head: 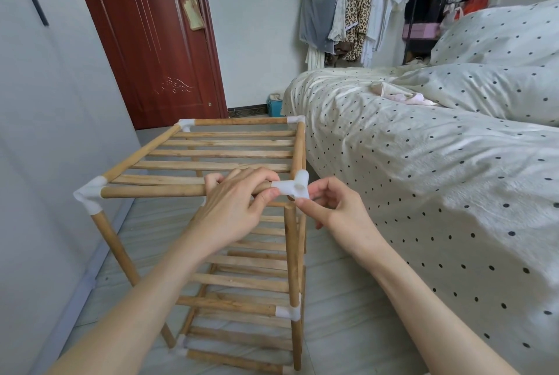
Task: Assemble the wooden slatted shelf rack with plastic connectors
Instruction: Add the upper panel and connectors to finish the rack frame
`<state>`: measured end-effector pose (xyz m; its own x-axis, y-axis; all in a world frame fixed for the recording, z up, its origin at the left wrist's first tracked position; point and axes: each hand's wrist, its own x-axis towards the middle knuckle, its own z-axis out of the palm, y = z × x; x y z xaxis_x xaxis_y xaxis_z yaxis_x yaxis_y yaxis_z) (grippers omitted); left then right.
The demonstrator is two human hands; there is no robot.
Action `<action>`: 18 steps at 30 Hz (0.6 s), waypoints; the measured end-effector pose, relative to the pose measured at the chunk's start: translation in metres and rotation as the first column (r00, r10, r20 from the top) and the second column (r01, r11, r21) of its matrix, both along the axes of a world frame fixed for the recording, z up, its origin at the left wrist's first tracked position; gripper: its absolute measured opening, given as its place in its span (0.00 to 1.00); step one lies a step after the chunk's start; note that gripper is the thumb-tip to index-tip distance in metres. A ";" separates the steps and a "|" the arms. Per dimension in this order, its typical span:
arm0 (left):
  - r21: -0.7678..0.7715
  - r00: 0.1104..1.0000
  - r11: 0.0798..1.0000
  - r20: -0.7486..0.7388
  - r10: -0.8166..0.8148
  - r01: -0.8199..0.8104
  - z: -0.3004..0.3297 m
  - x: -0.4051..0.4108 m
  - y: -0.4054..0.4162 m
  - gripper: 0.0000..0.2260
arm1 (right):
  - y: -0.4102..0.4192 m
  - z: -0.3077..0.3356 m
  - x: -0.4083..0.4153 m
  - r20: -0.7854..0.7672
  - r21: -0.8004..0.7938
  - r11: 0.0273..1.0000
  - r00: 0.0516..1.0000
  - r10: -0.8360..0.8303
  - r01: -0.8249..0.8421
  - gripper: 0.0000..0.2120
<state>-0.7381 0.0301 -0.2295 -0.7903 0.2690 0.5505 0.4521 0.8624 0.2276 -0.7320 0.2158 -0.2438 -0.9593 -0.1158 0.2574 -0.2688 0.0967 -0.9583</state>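
A: Where was the rack (211, 163) at that moment?

B: It stood on the tiled floor (348, 299) in the middle of the view, close beside the bed (423, 178), which filled the 3 o'clock side. A grey wall panel (45, 132) ran along the 9 o'clock side, and the red-brown door (151, 42) stood at about 11 o'clock.

A: And the hands?

B: The left hand (233, 208) was wrapped over the near top rail (151, 191), its fingers (257, 176) curled round the wood just beside the corner. The right hand (335, 208) pinched the white plastic connector (292, 187) at the rail's right end, with thumb and fingertips closed on it from the 3 o'clock side.

A: Was that connector seated on the upright?

B: No. The near right post (292, 253) stood directly below it, at 6 o'clock from the connector, and its rounded top was bare, with a gap between the two. The connector did hold the rail and the side bar (299, 147) running back toward 12 o'clock.

A: The other corners?

B: The near left connector (90, 193) sat at 9 o'clock and joined the rail, the side bar and a leg. Two more white corners showed at the far end. Lower down, another white connector (292, 311) gripped the same post at the slatted lower tier (242, 281).

A: Anything else?

B: Clothes (348, 5) hung at 1 o'clock.
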 end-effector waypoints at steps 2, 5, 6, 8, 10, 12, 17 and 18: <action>0.008 1.000 1.000 0.024 -0.009 0.008 0.001 0.000 0.000 0.04 | 0.000 0.000 0.000 0.041 -0.043 0.998 0.998 0.056 -0.054 0.08; 0.030 0.998 0.999 0.058 -0.022 0.020 0.002 0.002 0.000 0.04 | -0.004 -0.003 0.001 0.137 -0.060 0.993 0.985 0.106 -0.098 0.12; 0.036 0.998 0.999 0.066 -0.023 0.020 0.003 0.002 0.000 0.04 | -0.007 -0.006 0.000 0.155 -0.038 0.992 0.980 0.123 -0.118 0.11; 0.046 0.998 0.999 0.066 -0.013 0.010 0.007 0.003 0.000 0.05 | -0.011 -0.011 -0.001 0.144 0.044 0.988 0.979 0.143 -0.151 0.05; 0.072 0.998 0.997 0.064 -0.001 -0.003 0.013 0.003 -0.003 0.06 | -0.012 -0.013 -0.001 0.120 0.090 0.982 0.981 0.153 -0.164 0.02; 0.099 0.997 0.995 0.082 -0.008 0.000 0.018 0.003 -0.009 0.06 | -0.011 -0.014 -0.002 0.112 0.088 0.981 0.981 0.162 -0.172 0.05; 0.052 0.990 0.998 0.133 -0.040 0.033 0.018 0.006 -0.014 0.07 | -0.006 -0.016 0.000 0.116 0.080 0.973 0.971 0.208 -0.218 0.03; 0.048 0.989 0.998 0.140 -0.043 0.037 0.018 0.006 -0.014 0.08 | -0.005 -0.016 0.000 0.118 0.083 0.971 0.970 0.213 -0.224 0.03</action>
